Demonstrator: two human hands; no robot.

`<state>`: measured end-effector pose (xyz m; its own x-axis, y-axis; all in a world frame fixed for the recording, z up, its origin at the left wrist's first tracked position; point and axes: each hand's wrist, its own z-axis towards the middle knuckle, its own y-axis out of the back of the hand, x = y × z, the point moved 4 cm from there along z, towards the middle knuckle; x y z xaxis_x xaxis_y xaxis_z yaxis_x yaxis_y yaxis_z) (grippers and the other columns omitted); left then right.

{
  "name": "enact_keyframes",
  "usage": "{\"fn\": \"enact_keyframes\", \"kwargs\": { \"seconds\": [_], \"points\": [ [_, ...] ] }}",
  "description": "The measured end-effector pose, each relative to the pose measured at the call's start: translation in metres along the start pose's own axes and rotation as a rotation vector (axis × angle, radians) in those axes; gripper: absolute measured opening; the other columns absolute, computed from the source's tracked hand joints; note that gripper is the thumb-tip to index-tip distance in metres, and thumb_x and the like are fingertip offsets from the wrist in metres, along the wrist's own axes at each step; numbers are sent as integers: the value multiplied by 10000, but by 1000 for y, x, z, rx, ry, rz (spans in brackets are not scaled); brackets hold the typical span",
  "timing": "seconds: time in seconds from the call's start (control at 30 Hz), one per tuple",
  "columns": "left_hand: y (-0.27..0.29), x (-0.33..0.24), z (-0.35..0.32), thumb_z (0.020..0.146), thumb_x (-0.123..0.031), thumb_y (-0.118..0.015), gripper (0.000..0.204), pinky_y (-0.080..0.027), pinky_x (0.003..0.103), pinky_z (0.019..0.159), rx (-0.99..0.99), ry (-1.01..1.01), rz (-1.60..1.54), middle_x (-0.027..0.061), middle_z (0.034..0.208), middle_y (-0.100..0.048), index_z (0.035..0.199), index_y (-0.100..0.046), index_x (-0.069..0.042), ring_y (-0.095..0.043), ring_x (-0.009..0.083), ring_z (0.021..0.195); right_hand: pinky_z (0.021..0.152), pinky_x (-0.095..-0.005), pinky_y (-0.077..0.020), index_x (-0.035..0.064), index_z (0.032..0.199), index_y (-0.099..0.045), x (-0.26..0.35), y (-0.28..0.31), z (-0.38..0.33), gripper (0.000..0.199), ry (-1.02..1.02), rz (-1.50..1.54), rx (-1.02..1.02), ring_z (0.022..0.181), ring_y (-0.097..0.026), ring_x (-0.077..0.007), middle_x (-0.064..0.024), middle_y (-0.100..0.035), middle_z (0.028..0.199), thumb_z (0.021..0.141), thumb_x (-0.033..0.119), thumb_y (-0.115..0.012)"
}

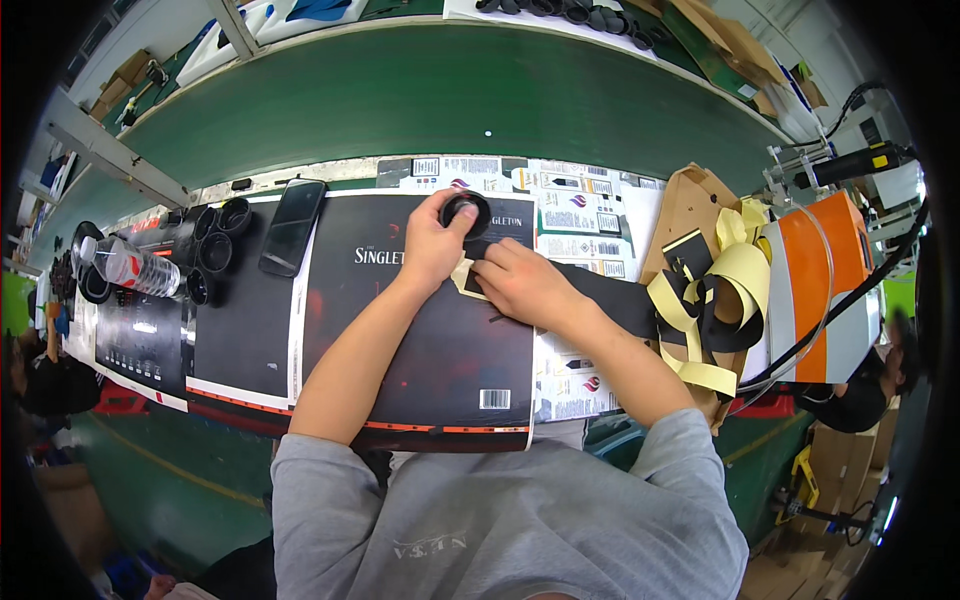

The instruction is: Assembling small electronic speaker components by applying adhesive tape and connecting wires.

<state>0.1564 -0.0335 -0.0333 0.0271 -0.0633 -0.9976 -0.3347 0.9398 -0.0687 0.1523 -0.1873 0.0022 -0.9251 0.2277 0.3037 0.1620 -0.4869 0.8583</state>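
My left hand is closed around a small round black cup, its thumb pressed inside the open mouth. Just to the right and nearer me, my right hand has its fingers bent and pressed together at a black strip. A pale yellow end of backing paper shows between the two hands. From under my right hand the strip runs right, towards a heap of curled yellow backing paper. The fingertips of my right hand are partly hidden. Both hands are above a dark printed sheet.
Several black cups stand on the left beside a clear plastic bottle. A dark phone lies near them. On the right are an open cardboard box and an orange and white machine. A green conveyor belt runs behind.
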Motion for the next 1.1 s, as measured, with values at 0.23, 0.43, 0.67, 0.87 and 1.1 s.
{"fn": "enact_keyframes", "kwargs": {
  "seconds": [0.23,0.43,0.67,0.87,1.1],
  "points": [
    [-1,-4,-3,899,-158,-680,331,-498,274,844,-4,-76,155,87,1005,-698,1168,-629,29,-629,122,923,606,-249,-473,-8,924,-676,-20,25,-3,99,-442,569,-213,674,-584,-124,-62,-598,839,863,68,-691],
    [0,1,1,901,-159,-674,383,-492,266,836,68,-14,-13,82,1013,-685,1223,-592,31,-626,125,916,617,-234,-461,-9,946,-668,-35,7,-8,110,-636,908,-271,689,-565,-84,-20,-568,841,900,91,-670],
    [-7,2,-11,844,24,-541,506,-490,248,746,211,-27,61,101,1005,-652,1347,-493,43,-603,86,842,572,-217,-393,-18,935,-684,-33,12,-2,108,-531,659,-387,626,-483,-66,-14,-548,779,869,66,-697],
    [-16,-2,-23,831,54,-553,532,-491,237,728,195,-86,38,97,985,-644,1357,-474,51,-601,84,820,556,-224,-372,-7,914,-718,-31,13,-2,95,-490,542,-426,625,-466,-77,-12,-525,739,836,47,-724],
    [-23,-5,-29,854,52,-563,513,-501,246,741,204,-101,67,107,1017,-645,1359,-475,42,-609,90,844,521,-275,-387,28,874,-721,-27,17,-4,98,-455,319,-490,582,-490,-141,-37,-522,712,790,71,-747]
  ]
}}
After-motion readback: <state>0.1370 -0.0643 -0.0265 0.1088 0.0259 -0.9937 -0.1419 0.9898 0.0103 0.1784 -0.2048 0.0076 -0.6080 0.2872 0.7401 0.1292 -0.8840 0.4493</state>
